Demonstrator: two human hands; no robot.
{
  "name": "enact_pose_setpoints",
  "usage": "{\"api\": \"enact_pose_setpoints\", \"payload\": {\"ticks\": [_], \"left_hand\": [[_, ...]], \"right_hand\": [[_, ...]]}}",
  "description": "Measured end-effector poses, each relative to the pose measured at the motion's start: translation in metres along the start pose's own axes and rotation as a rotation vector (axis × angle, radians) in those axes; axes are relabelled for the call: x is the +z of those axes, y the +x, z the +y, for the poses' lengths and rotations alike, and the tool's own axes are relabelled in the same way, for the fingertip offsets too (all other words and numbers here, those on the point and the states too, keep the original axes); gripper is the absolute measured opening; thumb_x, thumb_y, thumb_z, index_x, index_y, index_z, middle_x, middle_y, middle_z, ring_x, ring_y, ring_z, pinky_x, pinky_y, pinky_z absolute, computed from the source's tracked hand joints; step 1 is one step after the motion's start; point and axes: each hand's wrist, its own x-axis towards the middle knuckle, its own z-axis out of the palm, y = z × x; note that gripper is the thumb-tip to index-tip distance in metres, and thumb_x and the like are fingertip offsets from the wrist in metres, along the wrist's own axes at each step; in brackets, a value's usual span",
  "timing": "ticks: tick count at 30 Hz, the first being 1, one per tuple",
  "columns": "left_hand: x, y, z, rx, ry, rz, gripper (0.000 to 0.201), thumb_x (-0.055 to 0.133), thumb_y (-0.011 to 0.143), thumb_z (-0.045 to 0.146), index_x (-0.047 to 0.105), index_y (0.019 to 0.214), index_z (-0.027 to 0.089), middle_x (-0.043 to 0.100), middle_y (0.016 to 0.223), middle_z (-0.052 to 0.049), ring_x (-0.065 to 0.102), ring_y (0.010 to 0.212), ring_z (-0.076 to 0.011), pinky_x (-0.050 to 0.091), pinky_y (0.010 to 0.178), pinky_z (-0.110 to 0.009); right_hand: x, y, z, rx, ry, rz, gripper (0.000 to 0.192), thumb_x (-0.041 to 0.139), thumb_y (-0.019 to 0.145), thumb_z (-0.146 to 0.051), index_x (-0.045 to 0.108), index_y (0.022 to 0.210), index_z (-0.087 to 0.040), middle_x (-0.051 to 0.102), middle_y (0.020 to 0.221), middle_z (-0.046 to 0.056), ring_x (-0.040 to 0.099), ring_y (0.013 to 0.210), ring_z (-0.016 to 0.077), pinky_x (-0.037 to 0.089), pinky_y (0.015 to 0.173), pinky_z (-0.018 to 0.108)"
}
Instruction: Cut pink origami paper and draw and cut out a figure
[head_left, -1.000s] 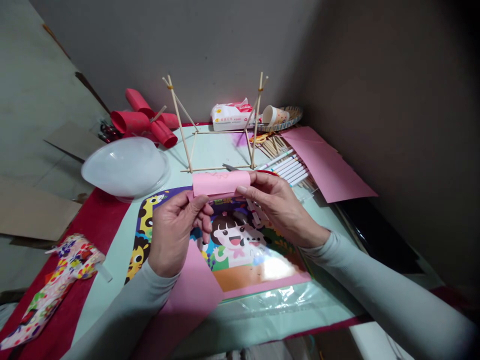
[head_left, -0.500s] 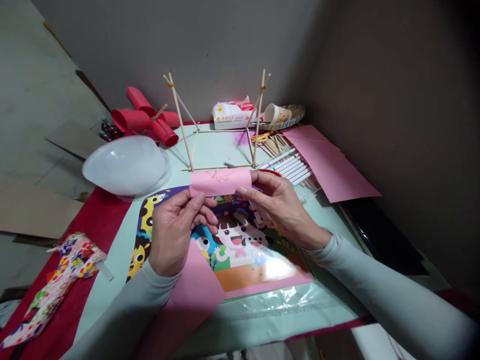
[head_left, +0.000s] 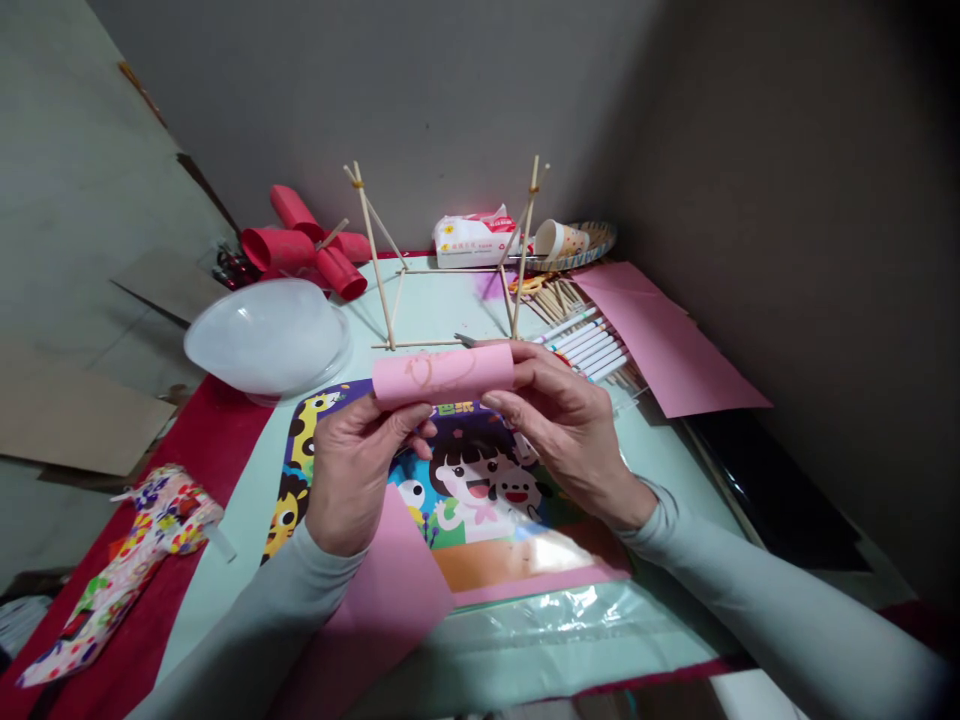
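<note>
A piece of pink paper (head_left: 450,372), curled over into a roll with a faint brownish drawing on it, is held level between my two hands. My left hand (head_left: 356,460) pinches its left end, thumb along the lower edge. At the other end, my right hand (head_left: 566,420) grips the paper between thumb and fingers. Below the hands lies a cartoon-printed mat (head_left: 480,560) with a girl and animals. Another pink sheet (head_left: 397,580) rests partly under my left forearm. Behind the roll stands a frame of wooden sticks (head_left: 384,275), banded at its tops.
Red paper tubes (head_left: 281,245) and a translucent plastic bowl (head_left: 266,335) are at the left. White markers (head_left: 592,345), loose sticks (head_left: 559,297) and pink sheets (head_left: 667,335) lie right. A tissue pack (head_left: 472,240) and a paper cup (head_left: 559,240) stand near the wall.
The pink paper has come up slightly and is curled more fully into a roll, its drawing turned more into view. Both hands keep hold of it. The camera view has shifted a little.
</note>
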Motion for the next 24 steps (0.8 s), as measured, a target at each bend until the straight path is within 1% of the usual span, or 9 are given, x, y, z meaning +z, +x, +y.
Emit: {"api": "enact_pose_setpoints", "payload": {"ticks": [3, 5, 7, 11, 15, 18, 20, 22, 24], "left_hand": [[0.001, -0.001, 0.002, 0.044, 0.028, 0.063, 0.002, 0.079, 0.072, 0.022, 0.077, 0.073, 0.022, 0.068, 0.06, 0.002, 0.058, 0.048, -0.0092, 0.048, 0.051, -0.021], [0.003, -0.003, 0.005, 0.085, 0.06, 0.095, 0.003, 0.078, 0.071, 0.021, 0.077, 0.07, 0.023, 0.068, 0.058, 0.002, 0.057, 0.047, -0.0101, 0.049, 0.05, -0.023], [0.006, -0.005, 0.008, 0.134, 0.08, 0.118, 0.008, 0.077, 0.07, 0.019, 0.077, 0.066, 0.025, 0.067, 0.058, 0.003, 0.057, 0.047, -0.0112, 0.05, 0.05, -0.025], [0.012, -0.01, 0.014, 0.213, 0.094, 0.13, 0.017, 0.073, 0.069, 0.014, 0.079, 0.067, 0.03, 0.066, 0.057, 0.005, 0.057, 0.05, -0.0128, 0.05, 0.049, -0.027], [0.011, -0.011, 0.013, 0.233, 0.117, 0.123, 0.021, 0.072, 0.068, 0.012, 0.08, 0.069, 0.031, 0.068, 0.058, 0.005, 0.058, 0.051, -0.0128, 0.05, 0.05, -0.026], [0.007, -0.008, 0.01, 0.204, 0.156, 0.115, 0.017, 0.073, 0.071, 0.015, 0.08, 0.071, 0.03, 0.067, 0.058, 0.005, 0.058, 0.051, -0.0118, 0.051, 0.053, -0.025], [0.004, -0.004, 0.007, 0.165, 0.159, 0.101, 0.009, 0.076, 0.071, 0.018, 0.08, 0.07, 0.027, 0.067, 0.058, 0.004, 0.058, 0.052, -0.011, 0.051, 0.055, -0.024], [0.002, 0.0, 0.006, 0.087, 0.081, 0.095, 0.005, 0.082, 0.067, 0.022, 0.079, 0.071, 0.024, 0.067, 0.06, 0.003, 0.058, 0.053, -0.0099, 0.051, 0.057, -0.023], [0.001, 0.004, 0.005, -0.036, -0.061, 0.124, 0.015, 0.087, 0.061, 0.026, 0.078, 0.071, 0.019, 0.066, 0.06, 0.002, 0.057, 0.053, -0.0085, 0.048, 0.056, -0.02]], "right_hand": [[-0.002, 0.0, -0.001, -0.082, -0.024, -0.018, 0.005, 0.068, 0.092, -0.021, 0.07, 0.095, -0.023, 0.069, 0.122, 0.007, 0.064, 0.112, 0.0218, 0.049, 0.099, 0.04], [-0.003, 0.001, 0.0, -0.104, -0.021, -0.021, 0.007, 0.066, 0.092, -0.019, 0.07, 0.095, -0.024, 0.069, 0.124, 0.006, 0.065, 0.112, 0.0223, 0.051, 0.098, 0.04], [-0.004, 0.002, 0.001, -0.108, -0.027, -0.007, 0.008, 0.066, 0.092, -0.018, 0.071, 0.094, -0.024, 0.07, 0.124, 0.006, 0.066, 0.111, 0.0223, 0.053, 0.095, 0.04], [-0.007, 0.003, 0.005, -0.171, -0.053, 0.011, 0.013, 0.065, 0.091, -0.012, 0.07, 0.094, -0.024, 0.072, 0.121, 0.005, 0.067, 0.109, 0.0214, 0.052, 0.094, 0.039], [-0.01, 0.004, 0.006, -0.203, -0.068, -0.012, 0.017, 0.064, 0.091, -0.009, 0.071, 0.096, -0.024, 0.072, 0.12, 0.005, 0.068, 0.107, 0.0205, 0.052, 0.092, 0.037], [-0.01, 0.006, 0.007, -0.142, -0.034, -0.022, 0.011, 0.065, 0.092, -0.016, 0.072, 0.097, -0.023, 0.075, 0.111, 0.005, 0.069, 0.102, 0.0204, 0.053, 0.088, 0.035], [-0.009, 0.006, 0.007, -0.076, -0.001, -0.019, 0.008, 0.066, 0.092, -0.021, 0.073, 0.096, -0.023, 0.075, 0.107, 0.005, 0.069, 0.101, 0.0205, 0.053, 0.088, 0.035], [-0.008, 0.006, 0.006, 0.015, 0.013, 0.0, 0.009, 0.066, 0.093, -0.026, 0.071, 0.099, -0.023, 0.073, 0.111, 0.005, 0.068, 0.103, 0.021, 0.053, 0.088, 0.035], [-0.005, 0.003, 0.0, 0.102, -0.017, 0.069, 0.014, 0.063, 0.095, -0.029, 0.067, 0.107, -0.023, 0.07, 0.112, 0.006, 0.066, 0.102, 0.0207, 0.053, 0.084, 0.034]]}}
